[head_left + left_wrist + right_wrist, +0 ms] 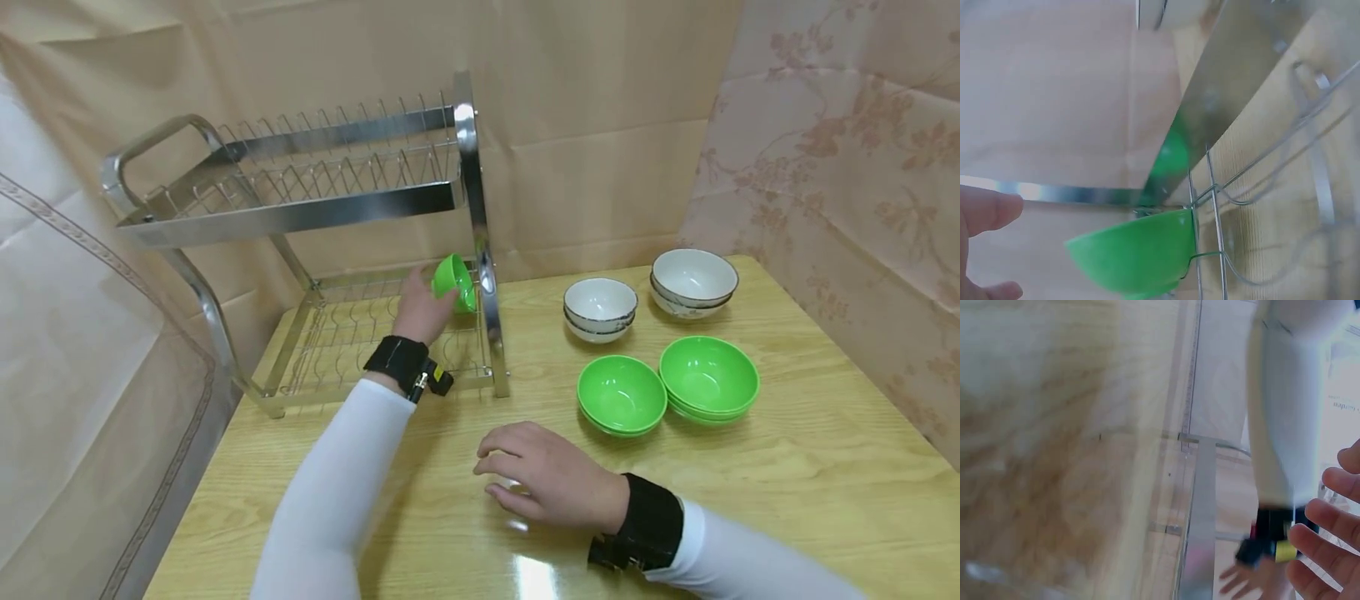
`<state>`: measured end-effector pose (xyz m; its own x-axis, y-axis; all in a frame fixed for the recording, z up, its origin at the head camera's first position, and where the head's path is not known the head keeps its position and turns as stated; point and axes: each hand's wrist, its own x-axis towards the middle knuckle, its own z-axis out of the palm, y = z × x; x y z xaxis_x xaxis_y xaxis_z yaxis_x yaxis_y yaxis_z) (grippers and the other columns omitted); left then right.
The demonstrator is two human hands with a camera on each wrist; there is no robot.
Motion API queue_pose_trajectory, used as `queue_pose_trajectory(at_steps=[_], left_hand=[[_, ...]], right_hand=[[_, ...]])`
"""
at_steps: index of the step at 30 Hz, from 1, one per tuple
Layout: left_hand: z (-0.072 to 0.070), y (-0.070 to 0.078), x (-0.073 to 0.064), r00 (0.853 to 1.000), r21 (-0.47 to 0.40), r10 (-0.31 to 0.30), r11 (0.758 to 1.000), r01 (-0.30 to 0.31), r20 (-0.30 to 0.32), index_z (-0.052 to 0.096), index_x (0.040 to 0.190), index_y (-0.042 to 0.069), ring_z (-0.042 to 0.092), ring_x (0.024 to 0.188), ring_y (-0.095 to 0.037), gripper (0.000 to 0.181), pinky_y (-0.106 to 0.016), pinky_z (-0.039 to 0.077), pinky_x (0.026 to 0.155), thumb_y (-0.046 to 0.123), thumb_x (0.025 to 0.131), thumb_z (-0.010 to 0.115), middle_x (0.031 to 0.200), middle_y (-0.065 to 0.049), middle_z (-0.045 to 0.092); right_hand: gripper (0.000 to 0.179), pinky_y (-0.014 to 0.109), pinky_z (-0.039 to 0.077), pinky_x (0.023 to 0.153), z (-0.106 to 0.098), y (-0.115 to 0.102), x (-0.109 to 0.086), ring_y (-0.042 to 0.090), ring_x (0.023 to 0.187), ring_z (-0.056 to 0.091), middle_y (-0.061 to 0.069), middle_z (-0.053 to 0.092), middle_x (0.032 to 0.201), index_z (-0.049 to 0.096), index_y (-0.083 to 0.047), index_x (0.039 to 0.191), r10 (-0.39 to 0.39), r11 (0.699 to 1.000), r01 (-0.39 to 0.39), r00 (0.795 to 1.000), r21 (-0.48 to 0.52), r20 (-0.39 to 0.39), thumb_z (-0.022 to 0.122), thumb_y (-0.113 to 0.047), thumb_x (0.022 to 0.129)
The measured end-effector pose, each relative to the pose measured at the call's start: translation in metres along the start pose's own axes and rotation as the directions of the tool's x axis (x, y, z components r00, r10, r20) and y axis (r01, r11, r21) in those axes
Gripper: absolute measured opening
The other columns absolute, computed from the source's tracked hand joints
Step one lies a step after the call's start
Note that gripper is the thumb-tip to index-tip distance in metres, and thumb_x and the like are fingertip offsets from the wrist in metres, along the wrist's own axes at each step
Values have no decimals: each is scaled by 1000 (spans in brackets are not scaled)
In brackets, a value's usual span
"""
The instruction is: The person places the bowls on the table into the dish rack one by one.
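There it is, at the far right of the lower wire tier (289,348) of the shiny two-level metal dish rack (300,218): a small, round, glossy bright-green bowl (454,285), tipped on its side, its edge against the wires and its mouth facing right. The left hand (424,310) is right beside it, on the bowl's left, and the wrist view gives it away: thumb and finger spread, a clear gap between them and the green, so nothing in its grip. Over to the right hand (551,475), hanging near the middle of the pale wood-grain table (450,542), fingers loosely bent, holding nothing at all. Right of the rack, four stacks! On the near side, two piles of glossy green round bowls, the left pile (622,394) just beside the larger right pile (709,375). Behind them, white round bowls with dark rims, a smaller stack (600,307) at left and a wider stack (693,279) farther back at right. Plain beige cloth (600,125) hangs along the far side, flowered pale cloth (847,167) down the right.
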<state>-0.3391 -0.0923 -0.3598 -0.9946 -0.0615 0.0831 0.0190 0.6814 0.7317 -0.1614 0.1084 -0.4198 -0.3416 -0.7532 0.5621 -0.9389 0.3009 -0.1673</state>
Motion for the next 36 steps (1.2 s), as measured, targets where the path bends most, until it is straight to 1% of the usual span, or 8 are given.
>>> queue_pose_trajectory(at_steps=[5,10,13,15,20,29,32,36], left_hand=[[-4,-8,-54,985,117,166,980,-160,-43,28,149,8,33,129,-32,74,-56,40,100,42,92,61,151,-19,28],[8,-7,-112,928,265,372,897,-354,-18,36,146,7,34,128,-33,71,-55,41,100,47,92,61,148,-21,33],[20,1,-134,886,298,463,846,-443,3,38,145,8,32,130,-33,71,-55,39,102,49,92,59,147,-22,34],[25,5,-144,871,311,490,826,-471,17,38,146,10,30,131,-32,71,-55,39,102,53,92,56,148,-21,33],[27,7,-156,854,317,520,805,-502,32,38,145,10,29,132,-31,73,-54,38,103,57,91,54,149,-19,31],[19,3,-154,822,339,569,775,-534,-6,36,147,9,30,131,-34,77,-55,36,104,55,90,58,147,-23,33],[20,3,-155,828,334,560,782,-526,-7,34,148,8,30,131,-34,78,-55,36,104,55,90,58,147,-23,32],[20,3,-156,833,324,553,791,-519,-16,32,148,7,30,131,-34,81,-56,36,104,54,89,60,148,-22,32]], right_hand=[[20,37,49,93,-13,13,-9,14,108,52,1,63,111,67,-15,106,58,997,-59,998,-45,-15,65,-25,89],[28,42,50,91,-44,33,-24,16,109,53,4,63,114,66,-11,113,230,969,-229,973,-91,3,65,-27,90],[31,43,52,88,-65,44,-36,17,106,55,4,62,114,64,-10,115,359,923,-355,933,-149,6,66,-29,90],[32,43,53,84,-76,49,-43,18,101,57,5,63,110,64,-9,113,424,890,-414,906,-193,11,68,-30,89],[31,38,54,72,-91,52,-50,16,86,58,2,64,97,65,-11,104,551,815,-510,829,-275,95,71,-36,86],[31,32,51,62,-88,53,-48,11,73,53,1,63,92,68,-12,96,708,706,-628,636,-329,307,72,-40,83],[28,32,51,63,-86,54,-48,11,71,52,0,62,88,69,-13,94,706,708,-615,613,-346,355,73,-37,82],[13,31,50,61,-81,53,-51,10,68,50,-2,59,81,68,-14,89,671,741,-570,638,-355,378,71,-25,84]])
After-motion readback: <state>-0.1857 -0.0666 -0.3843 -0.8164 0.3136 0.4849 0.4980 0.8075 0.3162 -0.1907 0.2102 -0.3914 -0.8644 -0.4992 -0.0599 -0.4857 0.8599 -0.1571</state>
